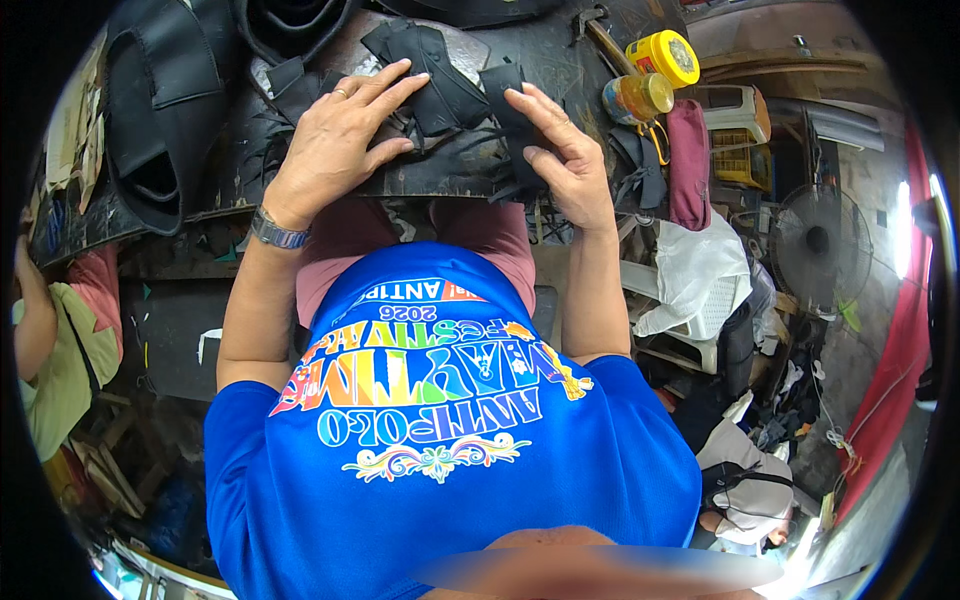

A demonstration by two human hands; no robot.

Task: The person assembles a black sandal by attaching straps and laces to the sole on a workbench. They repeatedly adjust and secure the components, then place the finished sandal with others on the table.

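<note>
My left hand (345,130) lies with fingers spread at the left side of a black stitched piece (440,85), its fingertips at that piece's edge. Another black piece (290,88) sits partly under this hand. On the right, my right hand (568,150) has thumb and fingers on a narrow black strip (508,115), seemingly pinching its right edge; the far side of the grip is hidden. A pale, worn slab (465,50) shows beneath the stitched piece. Thin black scraps lie along the near edge of the dark table (245,170).
A large black leather-like item (165,115) lies at the table's left. To the right stand a yellow jar (662,60) and a smaller jar (638,98), near a hammer (605,45) and a maroon cloth roll (690,165). A fan (820,240) stands beyond; another person (65,340) is at far left.
</note>
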